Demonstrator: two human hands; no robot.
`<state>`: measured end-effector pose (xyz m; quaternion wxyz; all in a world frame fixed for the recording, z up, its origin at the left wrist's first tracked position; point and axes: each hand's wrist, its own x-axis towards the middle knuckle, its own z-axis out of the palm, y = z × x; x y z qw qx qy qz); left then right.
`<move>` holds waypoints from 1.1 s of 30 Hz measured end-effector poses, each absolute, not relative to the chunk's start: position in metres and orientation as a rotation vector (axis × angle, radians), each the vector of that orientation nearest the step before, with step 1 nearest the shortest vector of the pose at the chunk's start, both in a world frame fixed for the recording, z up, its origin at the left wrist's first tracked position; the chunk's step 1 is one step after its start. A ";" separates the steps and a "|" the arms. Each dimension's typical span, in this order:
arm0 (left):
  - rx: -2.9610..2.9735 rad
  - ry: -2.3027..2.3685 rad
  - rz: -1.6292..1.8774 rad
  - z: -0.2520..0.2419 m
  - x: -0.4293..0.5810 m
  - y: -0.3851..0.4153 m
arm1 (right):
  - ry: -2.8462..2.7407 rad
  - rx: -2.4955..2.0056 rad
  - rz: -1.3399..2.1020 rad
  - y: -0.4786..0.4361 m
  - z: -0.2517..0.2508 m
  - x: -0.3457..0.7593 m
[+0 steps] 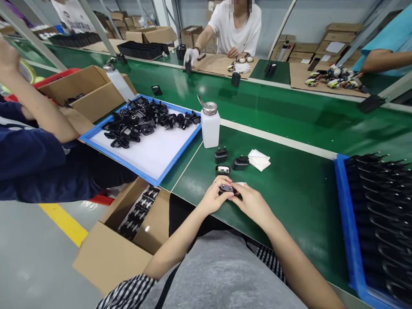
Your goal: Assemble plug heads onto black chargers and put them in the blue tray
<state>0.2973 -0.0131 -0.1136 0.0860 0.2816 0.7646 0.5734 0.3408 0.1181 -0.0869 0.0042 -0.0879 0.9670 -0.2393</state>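
Between my fingertips, close to the bench's front edge, is a small black plug adapter (226, 188). My left hand (213, 195) grips its left side, and my right hand (249, 198) holds its right side with something white by the fingers. Just beyond them stands an open black housing (222, 170) with a light-coloured board inside. Two more black adapters, one at the back (220, 155) and one to the right (240, 162), rest on the green bench (289, 184). A folded white cloth (259, 159) lies beside them.
A white pump bottle (210, 128) stands behind the adapters. Left is a blue-rimmed tray (157, 165) of black parts; right, a blue tray (349, 227) with rows of black pieces. An open carton (112, 253) sits below left. People work at left and across the green belt (273, 116).
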 end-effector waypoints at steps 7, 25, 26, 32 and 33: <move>0.987 2.202 1.747 -0.116 0.296 -0.013 | 2.904 -0.413 -0.859 0.129 -0.082 0.333; 0.990 2.110 1.813 -0.122 0.291 -0.011 | 2.824 -0.376 -1.004 0.147 -0.080 0.322; 0.979 2.145 1.787 -0.122 0.292 -0.011 | 2.824 -0.342 -1.027 0.147 -0.080 0.323; 1.002 2.428 1.529 -0.110 0.299 -0.030 | 2.928 -0.427 -0.876 0.133 -0.086 0.337; 1.017 2.481 1.425 -0.106 0.300 -0.034 | 2.988 -0.410 -0.816 0.130 -0.088 0.338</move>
